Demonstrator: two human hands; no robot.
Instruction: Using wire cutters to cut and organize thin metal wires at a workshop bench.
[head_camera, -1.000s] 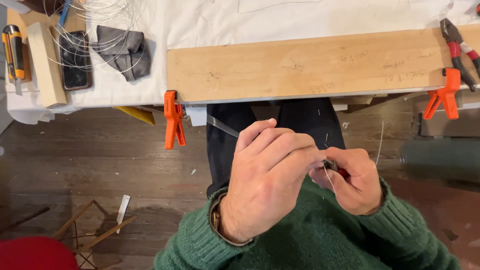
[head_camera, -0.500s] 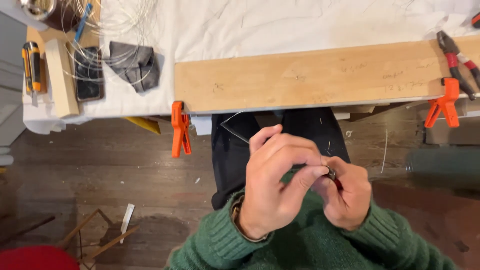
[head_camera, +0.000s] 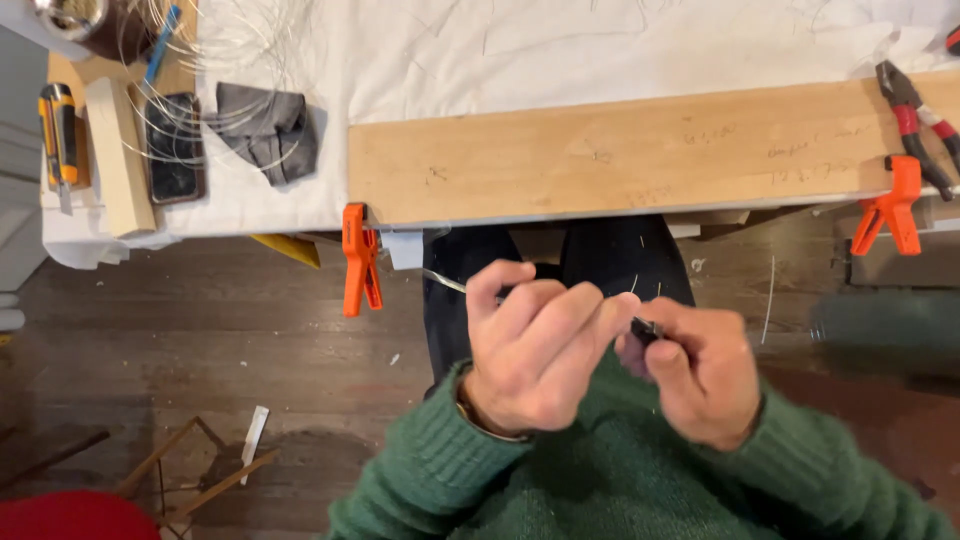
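Seated at the white-covered table (head_camera: 600, 40), you hold both hands close together above your lap, green knitted sleeves (head_camera: 640, 490) filling the bottom of the view. Your left hand (head_camera: 535, 355) curls its fingers (head_camera: 560, 310) inward over a thin silvery strip of metal (head_camera: 443, 281) that juts out to the left past the knuckles; the grip is closed on it. Your right hand (head_camera: 700, 375) is pinched tight around a small dark tool tip (head_camera: 647, 329), which shows only between thumb and forefinger and touches the fingertips of the left hand; what kind of tool it is cannot be told. Both hands sit just in front of the table's near edge, over your dark trousers (head_camera: 620, 260) and the brown wooden floor (head_camera: 200, 340). On the table edge lies a long pale wooden plank (head_camera: 640, 155), held down by an orange spring clamp (head_camera: 360, 258) at its left end and a second orange spring clamp (head_camera: 893, 205) at its right. Red-handled pliers (head_camera: 915, 120) rest on the plank's right end. Further left lie a crumpled grey cloth (head_camera: 265, 128), a dark phone (head_camera: 174, 146) under loops of thin wire (head_camera: 220, 60), a pale wooden block (head_camera: 118, 155) and a yellow-and-black utility knife (head_camera: 60, 130).
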